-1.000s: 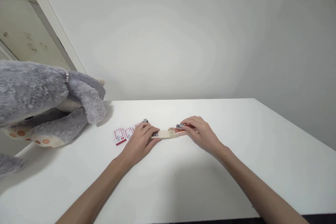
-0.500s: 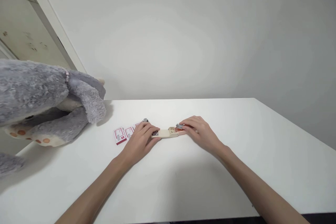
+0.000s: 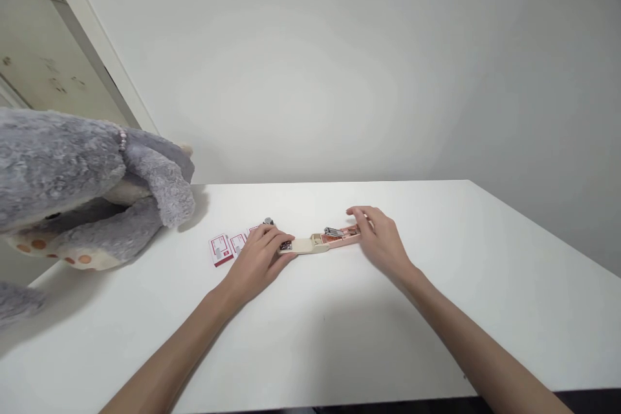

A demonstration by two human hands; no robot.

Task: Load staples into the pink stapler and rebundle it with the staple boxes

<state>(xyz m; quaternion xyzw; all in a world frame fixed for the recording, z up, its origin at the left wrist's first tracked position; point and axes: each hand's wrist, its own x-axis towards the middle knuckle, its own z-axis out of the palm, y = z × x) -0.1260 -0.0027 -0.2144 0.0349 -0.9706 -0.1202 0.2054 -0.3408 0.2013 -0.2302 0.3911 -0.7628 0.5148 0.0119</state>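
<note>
A long, narrow case lies unfolded on the table, with a cream part [image 3: 303, 246] on the left and a pink tray [image 3: 344, 241] on the right. In the tray rests a small silver metal tool [image 3: 333, 231], perhaps a nail clipper, among other small pieces too tiny to name. My left hand [image 3: 262, 252] grips the cream end of the case, its fingers over a dark patterned patch. At the tray's right end is my right hand [image 3: 381, 236], thumb and fingers apart with nothing visible between them; it partly hides that end.
Small white-and-red boxes [image 3: 220, 250] lie left of my left hand, one partly covered by it. A small dark grey object [image 3: 268, 222] sits just behind that hand. A large grey plush toy [image 3: 97, 187] leans over the white table's [image 3: 310, 336] left side. A wall [image 3: 310, 77] stands behind.
My right hand has let go of the silver tool, which stays in the pink tray, and has shifted right, uncovering more of the tray. My left hand has stayed put.
</note>
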